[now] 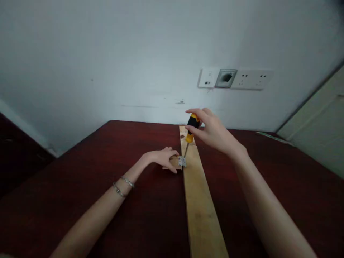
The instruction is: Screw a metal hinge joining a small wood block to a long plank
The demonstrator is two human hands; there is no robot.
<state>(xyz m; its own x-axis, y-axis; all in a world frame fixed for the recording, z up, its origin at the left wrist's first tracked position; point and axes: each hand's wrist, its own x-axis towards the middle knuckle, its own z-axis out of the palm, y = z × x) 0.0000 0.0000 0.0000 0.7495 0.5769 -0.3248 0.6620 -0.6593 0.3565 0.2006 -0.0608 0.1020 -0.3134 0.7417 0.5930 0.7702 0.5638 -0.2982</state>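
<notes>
My right hand [208,127] is closed round the black and yellow handle of a screwdriver [190,137]. The screwdriver leans slightly, and its tip meets a small metal hinge [184,161]. One leaf of the hinge lies on a long wooden plank [197,193]; the other lies on a small wooden block [176,163] at the plank's left edge. With thumb and fingers, my left hand [164,158] grips that block from the left. Any screw under the tip is too small to make out.
Everything lies on a dark red tabletop [145,215]. A white wall [134,53] stands behind it, with a row of sockets [233,79] at the right. At the right side is a pale door or panel [319,122]. A thin strip [274,138] lies near the back right edge.
</notes>
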